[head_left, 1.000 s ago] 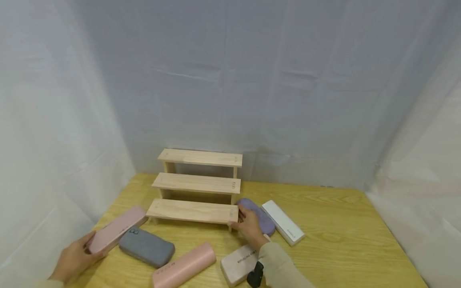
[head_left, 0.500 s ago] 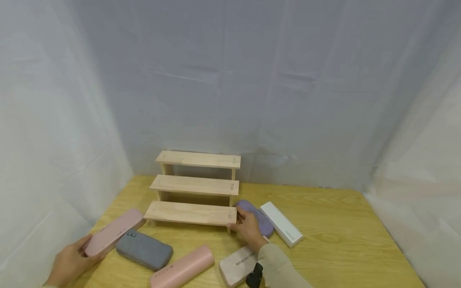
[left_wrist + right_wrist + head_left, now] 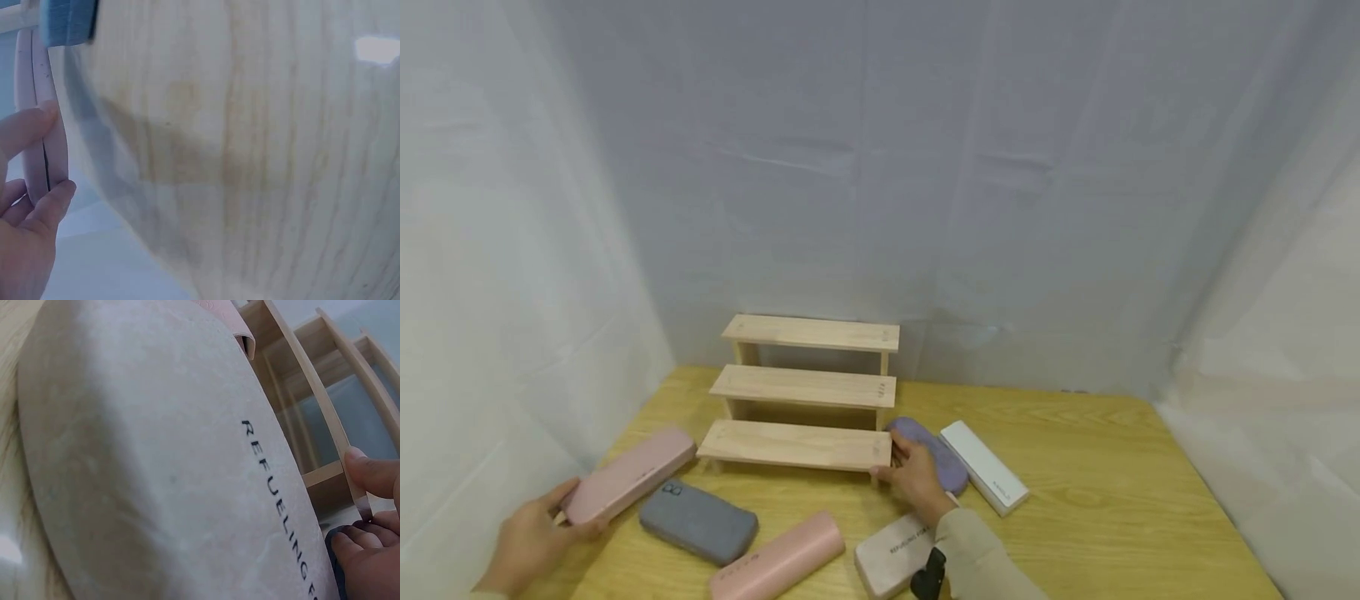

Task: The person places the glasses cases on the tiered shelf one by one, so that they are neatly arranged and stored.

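Note:
At the lower left of the head view, my left hand grips the near end of a long pink glasses case. The left wrist view shows the seam of this glasses case, with thumb and fingers on its sides. My right hand pinches the right end of the lowest board on a three-step wooden display stand. In the right wrist view, the thumb lies on one face of that stand and the fingers curl beneath. A purple oval case lies just behind the right hand.
A grey-blue case, a rounded pink case and a beige lettered case lie in front of the stand. Right of the purple one is a white case. White sheeting encloses the wooden table.
My left hand has drawn the pink glasses case slightly left, away from the grey-blue case. The right hand keeps its hold on the stand. The head view has shifted slightly.

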